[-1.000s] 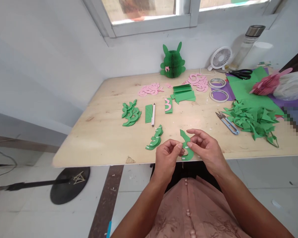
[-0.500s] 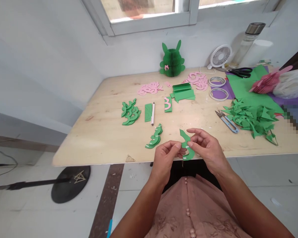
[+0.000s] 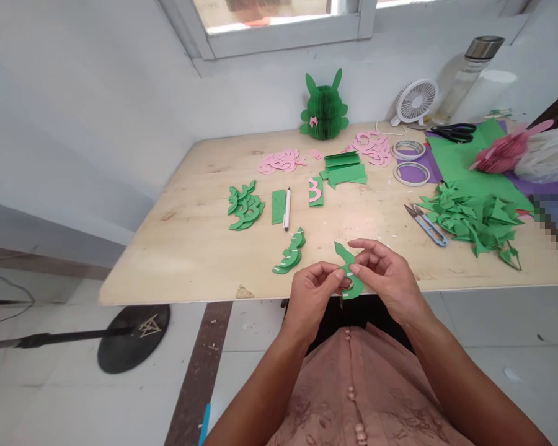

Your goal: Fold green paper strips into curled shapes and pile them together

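Between my two hands, over the table's front edge, is a curved green paper cutout (image 3: pixel 354 289) with small white strips on it. My left hand (image 3: pixel 315 291) pinches its left side between thumb and fingers. From the right, my right hand (image 3: pixel 387 277) grips it with the thumb on top, the other fingers curled behind. Left of my hands lies a row of overlapping green cutouts (image 3: pixel 290 254) bearing similar white strips. Farther back are a pile of green cutouts (image 3: pixel 245 207), a green paper rectangle (image 3: pixel 278 207) and a white pen (image 3: pixel 287 209).
Blue-handled thread snips (image 3: pixel 428 227) lie beside green paper scraps (image 3: pixel 478 220) on the right. Two tape rolls (image 3: pixel 411 174), black scissors (image 3: pixel 454 132), a small fan (image 3: pixel 416 102) and pink cutouts (image 3: pixel 283 161) sit farther back. A green paper figure (image 3: pixel 326 111) stands by the wall.
The camera view has shifted slightly. Both hands keep hold of the green cutout in nearly the same place, with only small finger movement.
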`<state>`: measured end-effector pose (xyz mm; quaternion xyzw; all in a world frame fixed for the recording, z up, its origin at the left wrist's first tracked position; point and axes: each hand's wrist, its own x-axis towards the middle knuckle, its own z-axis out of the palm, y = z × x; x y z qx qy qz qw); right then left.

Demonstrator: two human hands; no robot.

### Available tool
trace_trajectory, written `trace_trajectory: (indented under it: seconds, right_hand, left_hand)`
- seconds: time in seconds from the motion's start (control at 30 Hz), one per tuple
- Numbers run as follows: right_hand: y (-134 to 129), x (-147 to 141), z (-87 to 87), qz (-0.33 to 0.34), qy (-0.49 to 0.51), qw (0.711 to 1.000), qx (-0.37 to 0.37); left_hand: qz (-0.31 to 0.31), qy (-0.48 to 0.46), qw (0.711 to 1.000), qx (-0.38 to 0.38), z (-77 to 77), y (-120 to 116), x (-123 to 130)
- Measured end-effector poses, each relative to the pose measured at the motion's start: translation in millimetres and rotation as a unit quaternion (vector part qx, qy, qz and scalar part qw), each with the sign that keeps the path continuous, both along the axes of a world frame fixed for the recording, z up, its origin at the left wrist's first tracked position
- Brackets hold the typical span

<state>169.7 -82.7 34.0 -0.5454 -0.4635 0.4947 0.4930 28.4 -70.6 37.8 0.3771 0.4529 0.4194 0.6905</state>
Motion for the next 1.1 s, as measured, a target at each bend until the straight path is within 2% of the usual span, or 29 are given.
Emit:
trace_trajectory:
  seconds: [0.1,0.2,0.33,0.5,0.77,1.1]
  right_hand:
    - [-2.8,-0.9,0.6,-0.057,-0.099,0.992,0.051]
    - [-8.6,-3.3,2.8,-0.122,-0.235,0.954,0.143]
    - [-14.3,-8.3,3.4,-0.084,-0.366,0.893,0.247]
    - [-12.4,-12.2,-0.6,-0.064,-0.456,0.841,0.283]
    - [-11.5,-14.7,-2.9,-0.072,-0.478,0.833,0.269]
    - [-10.2,-15.6,-3.7,-0.083,-0.48,0.829,0.274]
  left_hand:
    - [0.035,0.013,0.999,0.004,0.1,0.1,3.3]
    - [0.079,0.022,0.997,0.009,-0.4,0.2,6.4]
    - [0.109,0.024,0.993,0.023,-1.2,-0.2,9.2]
    - [0.127,0.029,0.991,0.042,-2.0,-2.3,10.4]
    - [0.124,0.008,0.992,0.023,-2.0,-4.3,11.6]
    - [0.114,0.031,0.991,0.059,-3.0,-5.3,11.6]
